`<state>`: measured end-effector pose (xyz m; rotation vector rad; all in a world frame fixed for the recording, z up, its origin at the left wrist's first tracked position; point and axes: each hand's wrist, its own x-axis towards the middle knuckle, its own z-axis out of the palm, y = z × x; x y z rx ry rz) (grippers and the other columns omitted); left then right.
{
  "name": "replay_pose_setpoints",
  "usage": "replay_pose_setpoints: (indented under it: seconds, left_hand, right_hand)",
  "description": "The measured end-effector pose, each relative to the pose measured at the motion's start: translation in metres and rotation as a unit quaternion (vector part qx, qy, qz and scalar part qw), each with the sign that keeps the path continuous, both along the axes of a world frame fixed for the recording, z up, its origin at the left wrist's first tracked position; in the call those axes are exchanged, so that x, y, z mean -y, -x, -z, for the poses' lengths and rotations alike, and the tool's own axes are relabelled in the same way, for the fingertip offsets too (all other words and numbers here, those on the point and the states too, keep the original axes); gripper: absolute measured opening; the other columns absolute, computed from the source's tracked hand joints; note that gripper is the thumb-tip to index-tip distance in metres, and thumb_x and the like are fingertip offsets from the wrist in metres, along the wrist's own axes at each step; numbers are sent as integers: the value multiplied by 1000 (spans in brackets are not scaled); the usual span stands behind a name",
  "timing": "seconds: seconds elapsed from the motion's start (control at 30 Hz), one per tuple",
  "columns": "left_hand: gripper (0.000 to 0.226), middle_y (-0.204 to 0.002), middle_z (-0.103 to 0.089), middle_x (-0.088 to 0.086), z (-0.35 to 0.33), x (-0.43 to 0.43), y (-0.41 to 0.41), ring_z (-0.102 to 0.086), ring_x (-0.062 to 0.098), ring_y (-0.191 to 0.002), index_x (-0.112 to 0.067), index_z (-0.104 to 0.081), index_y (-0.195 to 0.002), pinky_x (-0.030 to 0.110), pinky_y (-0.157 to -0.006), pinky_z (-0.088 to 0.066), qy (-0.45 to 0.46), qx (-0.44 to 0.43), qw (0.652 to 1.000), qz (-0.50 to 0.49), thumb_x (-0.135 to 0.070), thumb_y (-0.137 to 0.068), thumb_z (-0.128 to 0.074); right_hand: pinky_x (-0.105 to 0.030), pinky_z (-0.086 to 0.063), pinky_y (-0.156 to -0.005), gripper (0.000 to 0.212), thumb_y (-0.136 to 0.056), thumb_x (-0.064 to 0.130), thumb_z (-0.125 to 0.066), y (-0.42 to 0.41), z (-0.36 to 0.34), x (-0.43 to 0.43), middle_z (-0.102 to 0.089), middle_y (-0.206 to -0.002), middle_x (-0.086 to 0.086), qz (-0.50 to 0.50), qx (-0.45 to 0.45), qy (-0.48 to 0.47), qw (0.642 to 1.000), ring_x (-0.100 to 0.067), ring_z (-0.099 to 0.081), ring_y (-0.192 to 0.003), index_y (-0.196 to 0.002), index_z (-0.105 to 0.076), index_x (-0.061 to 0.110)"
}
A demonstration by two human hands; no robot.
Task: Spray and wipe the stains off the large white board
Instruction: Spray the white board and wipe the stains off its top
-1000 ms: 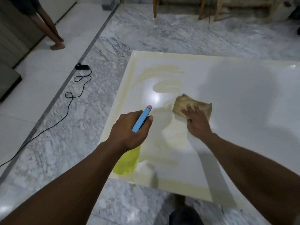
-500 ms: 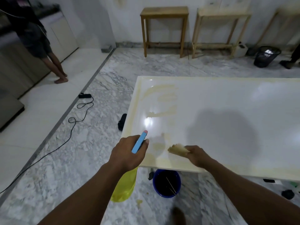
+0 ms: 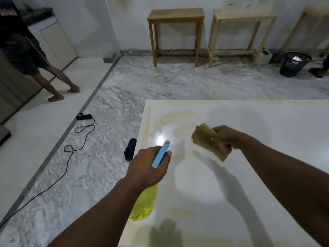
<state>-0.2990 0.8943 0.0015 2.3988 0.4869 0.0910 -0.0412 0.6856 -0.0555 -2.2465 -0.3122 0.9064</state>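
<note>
The large white board (image 3: 258, 175) fills the lower right, with yellowish stain smears (image 3: 178, 115) near its far left corner and along its edges. My left hand (image 3: 147, 166) grips a spray bottle (image 3: 145, 204) with a yellow body and blue trigger head, held over the board's left edge with the nozzle pointing away from me. My right hand (image 3: 226, 137) holds a tan sponge cloth (image 3: 208, 141) lifted just above the board, to the right of the nozzle.
A black sandal (image 3: 130, 149) lies beside the board's left edge. A black cable and power strip (image 3: 84, 117) trail across the marble floor. A person stands at the far left (image 3: 26, 50). Wooden tables (image 3: 175, 34) and a black basket (image 3: 294, 63) line the back wall.
My right hand lifted the cloth off the board's near edge and carried it further out over the surface. The view shifted; the spray bottle stays gripped in my left hand.
</note>
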Motion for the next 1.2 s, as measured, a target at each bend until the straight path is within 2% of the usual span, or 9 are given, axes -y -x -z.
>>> replay_pose_setpoints:
  seconds: [0.17, 0.27, 0.37, 0.47, 0.53, 0.63, 0.83, 1.0, 1.2]
  left_hand:
    - [49, -61, -61, 9, 15, -39, -62, -67, 30, -57, -16, -55, -74, 54, -63, -61, 23, 18, 999, -27, -58, -97, -48]
    - [49, -63, -64, 10, 34, -54, -76, -65, 32, -57, -16, -56, -76, 53, -65, -63, 48, 27, 997, -53, -60, -96, -50]
    - [52, -76, -72, 10, 53, -65, -85, -67, 34, -58, -15, -58, -77, 54, -62, -63, 66, 16, 996, -62, -64, -93, -48]
    - [51, -69, -68, 9, 64, -71, -92, -67, 34, -57, -14, -58, -77, 54, -61, -64, 68, 7, 995, -69, -61, -94, -50]
    - [51, -75, -73, 9, 69, -73, -95, -69, 33, -58, -14, -59, -77, 53, -62, -64, 63, 0, 996, -71, -61, -95, -51]
    - [50, -79, -75, 11, 71, -73, -93, -71, 32, -58, -14, -57, -76, 53, -63, -63, 52, -3, 997, -63, -59, -96, -50]
    - [51, -77, -73, 13, 58, -67, -74, -72, 30, -59, -14, -52, -73, 57, -76, -62, 46, -6, 998, -51, -59, -97, -47]
    - [48, -63, -62, 12, 43, -51, -22, -71, 33, -60, -14, -59, -78, 55, -69, -65, 48, -3, 998, -48, -58, -97, -50]
    - [50, -68, -65, 16, 22, -20, 68, -71, 36, -60, -12, -60, -80, 57, -66, -64, 45, 4, 998, -39, -57, -96, -49]
  right_hand:
    - [-35, -43, -78, 32, -83, 15, -55, -112, -15, -80, -67, -112, -19, -66, 214, 69, 972, -35, -62, -103, -110, -68, 6]
    - [-36, -43, -80, 37, -89, 3, -46, -154, 13, -114, -63, -121, -18, -49, 291, 91, 951, -38, -58, -108, -121, -63, 14]
    - [-34, -37, -82, 43, -97, 7, -44, -175, 69, -134, -57, -135, -17, -29, 233, 90, 968, -37, -53, -120, -136, -56, 18]
    - [-42, -19, -116, 46, -103, 15, -39, -163, 130, -136, -34, -158, -10, -85, 200, 103, 971, -32, -24, -148, -149, -44, 20]
    - [-54, -5, -119, 51, -102, 14, -40, -156, 150, -131, -22, -164, -5, -103, 231, 113, 961, -32, -8, -153, -151, -38, 28]
    - [-56, -4, -121, 56, -99, 7, -39, -149, 146, -123, -21, -165, -3, -118, 234, 107, 959, -31, -6, -153, -150, -38, 28]
    - [-61, -11, -118, 58, -96, 1, -37, -66, 158, -87, -24, -164, -7, -132, 261, 100, 951, -36, -10, -152, -149, -42, 25]
    - [-62, -17, -117, 63, -89, -5, -47, 48, 160, -42, -32, -161, -7, -118, 273, 59, 953, -36, -16, -152, -145, -49, 24]
    - [-60, -19, -116, 68, -85, -6, -47, 199, 158, 5, -36, -159, -5, -112, 274, 57, 953, -33, -17, -152, -145, -49, 27]
